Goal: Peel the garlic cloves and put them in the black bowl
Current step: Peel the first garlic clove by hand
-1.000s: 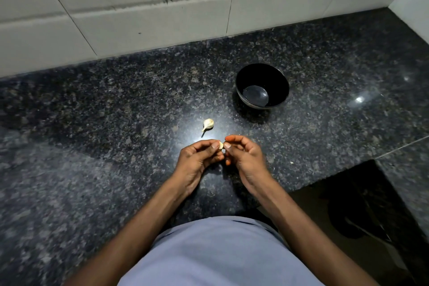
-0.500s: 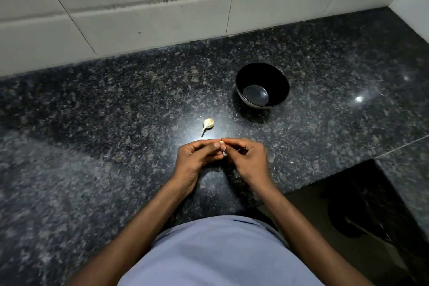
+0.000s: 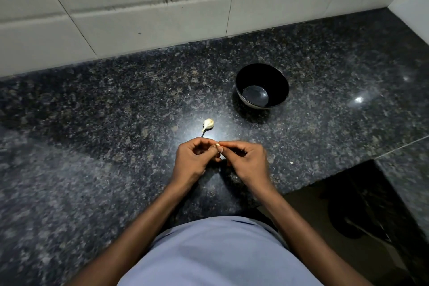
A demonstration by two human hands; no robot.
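Observation:
A small garlic clove [image 3: 217,145] is pinched between the fingertips of both hands, and only its pale tip shows. My left hand [image 3: 193,160] curls round it from the left. My right hand [image 3: 247,161] pinches it from the right with thumb and forefinger. A second garlic clove [image 3: 208,124], pale with a thin stalk, lies on the counter just beyond my hands. The black bowl [image 3: 278,76] stands upright further back and to the right, with nothing visible inside.
The dark speckled granite counter [image 3: 116,123] runs to a white tiled wall [image 3: 139,7] at the back. At the near right the counter's edge steps back over a dark floor [image 3: 348,216]. A tiny pale scrap [image 3: 291,163] lies right of my right hand.
My right fingers have closed over the clove and slid leftward against my left fingertips. Both hands stay in the same spot. The loose clove and bowl have not moved.

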